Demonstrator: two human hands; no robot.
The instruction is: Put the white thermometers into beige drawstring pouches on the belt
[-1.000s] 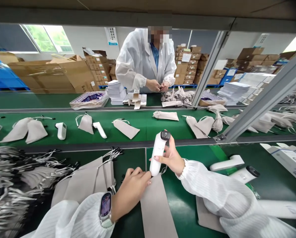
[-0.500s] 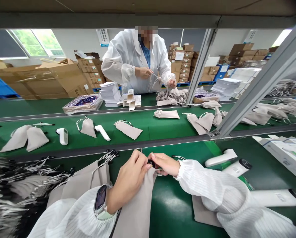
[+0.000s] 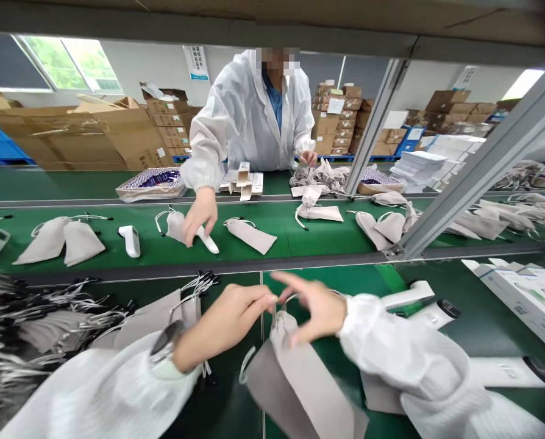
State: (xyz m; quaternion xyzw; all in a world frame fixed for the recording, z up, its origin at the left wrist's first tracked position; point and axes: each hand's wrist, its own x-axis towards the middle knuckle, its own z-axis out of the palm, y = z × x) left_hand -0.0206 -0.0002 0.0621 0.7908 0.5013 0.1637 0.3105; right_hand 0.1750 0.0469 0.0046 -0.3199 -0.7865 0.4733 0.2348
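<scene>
A grey drawstring pouch [image 3: 309,378] hangs below my hands, its neck gathered, with another grey pouch [image 3: 272,384] partly behind it. My left hand [image 3: 229,320] pinches the cord at the top of the gathered neck. Beside the neck, my right hand [image 3: 318,308] has its fingers spread, thumb close to the fabric; it is slightly blurred. Under my right sleeve lies a further grey pouch [image 3: 382,393].
Corded pouches [image 3: 48,329] pile up at the left. White devices [image 3: 437,314] and white boxes [image 3: 523,299] lie at the right. Across the green belt [image 3: 309,244], a person [image 3: 263,116] reaches to a white device [image 3: 207,239]. A metal post [image 3: 478,152] slants at the right.
My right hand has opened off the pouch's neck, and the pouch now hangs toward the lower right. The person opposite has reached onto the belt. Another pouch has appeared on the belt.
</scene>
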